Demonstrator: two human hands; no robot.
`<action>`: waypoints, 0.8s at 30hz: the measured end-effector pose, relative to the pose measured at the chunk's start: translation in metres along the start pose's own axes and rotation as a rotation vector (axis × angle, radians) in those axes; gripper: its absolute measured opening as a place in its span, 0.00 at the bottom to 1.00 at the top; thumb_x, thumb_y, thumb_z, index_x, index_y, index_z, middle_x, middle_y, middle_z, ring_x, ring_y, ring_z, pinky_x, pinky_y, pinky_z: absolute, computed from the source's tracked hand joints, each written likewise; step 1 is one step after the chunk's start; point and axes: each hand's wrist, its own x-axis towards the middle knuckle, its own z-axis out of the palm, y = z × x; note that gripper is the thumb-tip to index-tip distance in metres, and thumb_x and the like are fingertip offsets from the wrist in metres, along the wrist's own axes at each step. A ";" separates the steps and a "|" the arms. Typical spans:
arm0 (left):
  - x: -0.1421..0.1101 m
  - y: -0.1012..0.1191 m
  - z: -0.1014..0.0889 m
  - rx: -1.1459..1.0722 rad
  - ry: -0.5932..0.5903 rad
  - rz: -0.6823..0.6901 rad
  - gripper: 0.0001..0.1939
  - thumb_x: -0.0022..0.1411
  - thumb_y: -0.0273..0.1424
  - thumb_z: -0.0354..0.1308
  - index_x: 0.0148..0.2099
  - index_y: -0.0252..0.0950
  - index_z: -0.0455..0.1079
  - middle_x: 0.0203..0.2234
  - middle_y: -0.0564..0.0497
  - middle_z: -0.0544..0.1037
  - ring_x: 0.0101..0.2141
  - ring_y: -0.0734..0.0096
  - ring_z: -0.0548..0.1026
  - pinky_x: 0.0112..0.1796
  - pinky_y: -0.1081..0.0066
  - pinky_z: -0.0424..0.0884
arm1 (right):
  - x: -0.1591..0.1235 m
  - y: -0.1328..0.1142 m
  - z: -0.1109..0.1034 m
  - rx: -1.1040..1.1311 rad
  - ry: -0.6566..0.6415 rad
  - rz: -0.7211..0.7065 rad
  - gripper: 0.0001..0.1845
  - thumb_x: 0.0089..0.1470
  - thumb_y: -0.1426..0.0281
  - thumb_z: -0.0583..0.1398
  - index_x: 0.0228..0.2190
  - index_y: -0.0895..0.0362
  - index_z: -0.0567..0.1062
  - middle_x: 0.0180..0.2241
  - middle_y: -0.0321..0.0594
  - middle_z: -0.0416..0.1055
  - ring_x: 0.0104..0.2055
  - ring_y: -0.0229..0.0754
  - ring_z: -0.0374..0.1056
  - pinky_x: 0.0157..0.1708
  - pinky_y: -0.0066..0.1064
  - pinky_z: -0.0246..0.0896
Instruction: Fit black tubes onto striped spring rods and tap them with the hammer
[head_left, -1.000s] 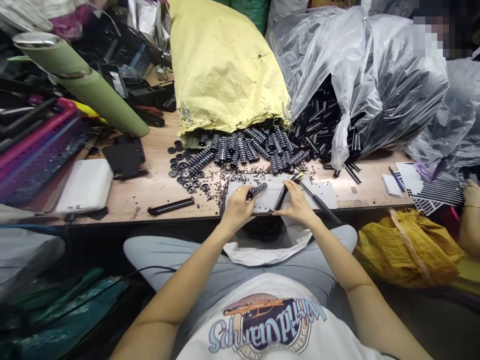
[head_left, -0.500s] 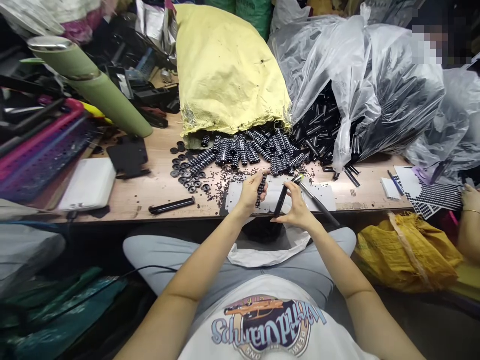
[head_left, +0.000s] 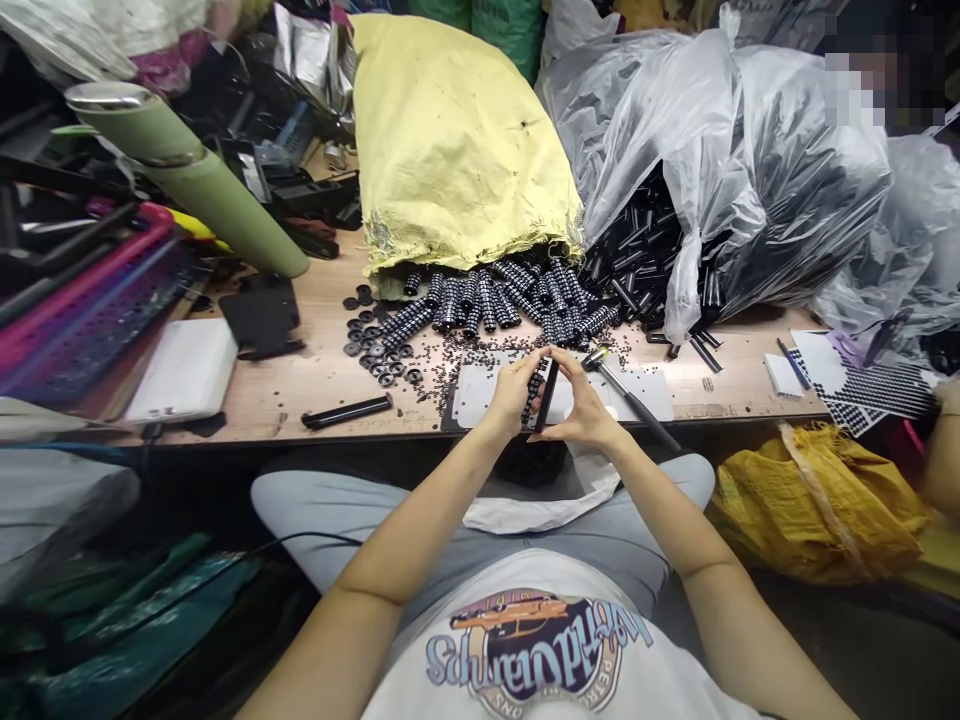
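Observation:
My left hand point(head_left: 512, 396) is closed around a black studded cylinder point(head_left: 533, 388) with rows of pale dots. Between the fingers and thumb of my right hand point(head_left: 585, 408) is a smooth black tube point(head_left: 548, 396), held lengthwise by its two ends. The two pieces lie side by side, close together; I cannot tell whether they touch. Below them on the table is a grey-white mat point(head_left: 630, 392). A pen-like tool with a black handle point(head_left: 637, 405) rests on the mat, right of my right hand. Many studded cylinders point(head_left: 487, 300) lie heaped beyond my hands.
A yellow sack point(head_left: 457, 140) stands behind the heap. Clear plastic bags point(head_left: 802, 180) hold black tubes at the right. Black discs point(head_left: 367, 340), one loose tube point(head_left: 347, 411) and a white box point(head_left: 184, 370) lie leftward. Dotted sheets point(head_left: 855, 370) lie near another person's arm point(head_left: 946, 450).
My right hand has moved left, bringing the smooth tube up beside the studded cylinder. My left hand has shifted slightly right. The view has moved a little.

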 end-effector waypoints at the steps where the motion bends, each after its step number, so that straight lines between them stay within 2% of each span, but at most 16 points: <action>1: -0.001 0.000 -0.001 0.001 -0.022 -0.023 0.21 0.62 0.40 0.55 0.52 0.34 0.72 0.12 0.59 0.62 0.10 0.81 0.57 0.12 0.80 0.50 | -0.001 0.001 0.000 0.004 0.010 0.006 0.66 0.32 0.51 0.72 0.64 0.53 0.45 0.65 0.54 0.47 0.69 0.55 0.41 0.66 0.52 0.44; 4: -0.003 0.002 -0.002 0.003 -0.063 -0.046 0.25 0.62 0.45 0.54 0.55 0.36 0.70 0.11 0.61 0.60 0.09 0.81 0.54 0.12 0.81 0.48 | -0.003 0.002 -0.002 0.015 0.023 0.006 0.67 0.31 0.51 0.72 0.64 0.53 0.44 0.66 0.54 0.46 0.69 0.56 0.41 0.67 0.51 0.43; 6: -0.002 0.002 -0.003 -0.020 -0.070 -0.045 0.24 0.61 0.45 0.55 0.54 0.36 0.70 0.12 0.60 0.61 0.09 0.82 0.56 0.12 0.81 0.49 | -0.005 0.002 -0.002 0.019 0.026 -0.007 0.67 0.31 0.50 0.72 0.64 0.54 0.44 0.65 0.55 0.47 0.69 0.56 0.41 0.67 0.51 0.43; 10: 0.000 0.003 -0.001 -0.107 -0.047 -0.097 0.18 0.60 0.43 0.56 0.43 0.32 0.71 0.15 0.58 0.66 0.12 0.80 0.63 0.14 0.80 0.58 | -0.005 0.000 -0.001 0.023 0.022 -0.026 0.66 0.32 0.49 0.71 0.64 0.54 0.44 0.65 0.55 0.47 0.69 0.55 0.41 0.66 0.50 0.45; 14: -0.003 0.008 0.003 -0.099 -0.037 -0.172 0.18 0.58 0.46 0.57 0.34 0.34 0.66 0.15 0.56 0.67 0.14 0.73 0.69 0.16 0.75 0.66 | -0.004 -0.001 0.001 0.067 0.010 -0.057 0.65 0.33 0.50 0.72 0.64 0.53 0.45 0.65 0.54 0.46 0.69 0.54 0.42 0.67 0.49 0.44; 18: -0.007 0.014 0.009 -0.048 -0.042 -0.244 0.18 0.60 0.45 0.56 0.33 0.34 0.64 0.14 0.56 0.67 0.13 0.71 0.70 0.16 0.75 0.67 | -0.003 0.001 0.002 0.087 -0.010 0.009 0.65 0.32 0.51 0.72 0.63 0.54 0.46 0.65 0.53 0.47 0.69 0.54 0.43 0.67 0.49 0.44; 24: -0.001 0.013 0.010 0.043 -0.037 -0.273 0.17 0.64 0.43 0.52 0.35 0.33 0.66 0.13 0.54 0.67 0.13 0.73 0.69 0.18 0.76 0.67 | -0.003 0.001 0.006 0.086 0.029 0.073 0.59 0.34 0.57 0.72 0.61 0.56 0.49 0.60 0.52 0.54 0.65 0.52 0.52 0.63 0.46 0.52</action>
